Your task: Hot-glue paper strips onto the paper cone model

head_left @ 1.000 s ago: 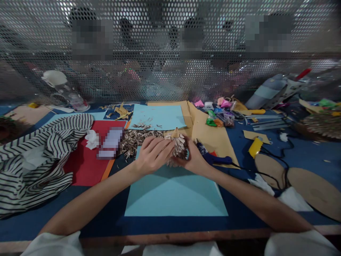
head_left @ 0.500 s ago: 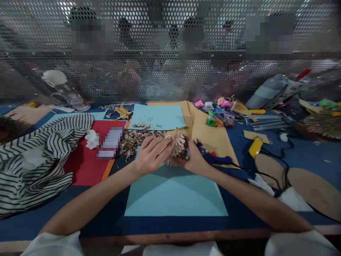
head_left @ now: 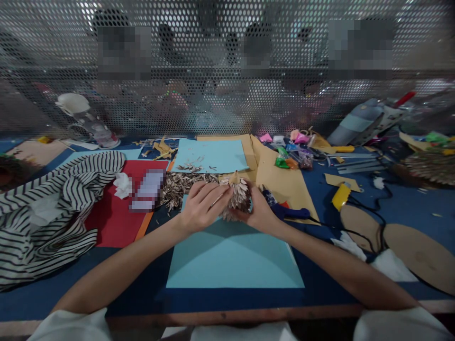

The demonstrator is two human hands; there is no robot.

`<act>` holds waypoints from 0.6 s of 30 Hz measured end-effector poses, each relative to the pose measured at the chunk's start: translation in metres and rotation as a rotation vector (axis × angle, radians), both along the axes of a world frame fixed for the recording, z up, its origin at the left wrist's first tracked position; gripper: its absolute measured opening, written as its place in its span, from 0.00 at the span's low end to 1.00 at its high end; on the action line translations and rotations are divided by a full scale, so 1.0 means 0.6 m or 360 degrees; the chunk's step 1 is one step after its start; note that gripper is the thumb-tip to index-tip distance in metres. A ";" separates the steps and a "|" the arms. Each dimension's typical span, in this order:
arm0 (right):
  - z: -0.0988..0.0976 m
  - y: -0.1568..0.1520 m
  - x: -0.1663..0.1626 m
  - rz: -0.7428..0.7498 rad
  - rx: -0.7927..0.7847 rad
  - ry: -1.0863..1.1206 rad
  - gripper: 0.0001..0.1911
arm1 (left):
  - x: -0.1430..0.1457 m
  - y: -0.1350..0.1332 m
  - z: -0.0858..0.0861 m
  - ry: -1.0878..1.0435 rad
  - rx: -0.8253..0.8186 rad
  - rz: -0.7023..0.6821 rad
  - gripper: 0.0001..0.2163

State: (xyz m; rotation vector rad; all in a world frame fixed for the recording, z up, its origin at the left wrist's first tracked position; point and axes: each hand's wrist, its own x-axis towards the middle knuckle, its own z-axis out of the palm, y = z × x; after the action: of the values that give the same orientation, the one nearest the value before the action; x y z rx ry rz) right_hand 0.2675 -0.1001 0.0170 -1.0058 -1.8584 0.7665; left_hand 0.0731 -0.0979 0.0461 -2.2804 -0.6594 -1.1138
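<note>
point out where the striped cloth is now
In the head view, the striped cloth lies at the left side of the table, partly over the red paper, with a crumpled tissue just to its right.

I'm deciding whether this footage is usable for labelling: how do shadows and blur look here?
Head view: a soft shadow lies on the light-blue sheet below the left hand and right hand; head view: the scale-covered piece between them is fairly clear, though partly covered; head view: people behind the perforated screen look blurry, some pixelated.
</note>
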 end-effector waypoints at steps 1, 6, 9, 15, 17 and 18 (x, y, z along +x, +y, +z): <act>0.000 0.000 0.000 0.0000 -0.0002 0.0004 0.40 | 0.000 0.000 0.000 -0.0006 -0.0013 -0.0006 0.17; -0.002 0.000 0.001 0.0007 -0.0003 -0.0009 0.41 | -0.001 0.000 0.000 0.0016 -0.0012 0.0017 0.16; -0.002 0.000 0.002 0.0020 0.0011 0.0005 0.41 | -0.001 0.000 0.000 0.0055 0.0019 0.0034 0.15; -0.001 0.001 0.001 0.0046 -0.0017 0.0061 0.42 | 0.000 -0.003 0.004 0.0045 -0.0020 0.0032 0.16; -0.002 0.001 0.001 0.0047 -0.0012 0.0061 0.42 | 0.000 -0.004 0.005 0.0046 -0.0027 0.0028 0.16; -0.002 0.001 0.001 0.0048 -0.0008 0.0065 0.43 | 0.000 -0.004 0.006 0.0049 -0.0025 0.0028 0.16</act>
State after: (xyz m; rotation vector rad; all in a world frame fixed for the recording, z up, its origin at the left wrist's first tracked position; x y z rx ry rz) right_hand 0.2682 -0.0992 0.0159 -0.9602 -1.8410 0.8040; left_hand 0.0729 -0.1004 0.0497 -2.2958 -0.6774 -1.0671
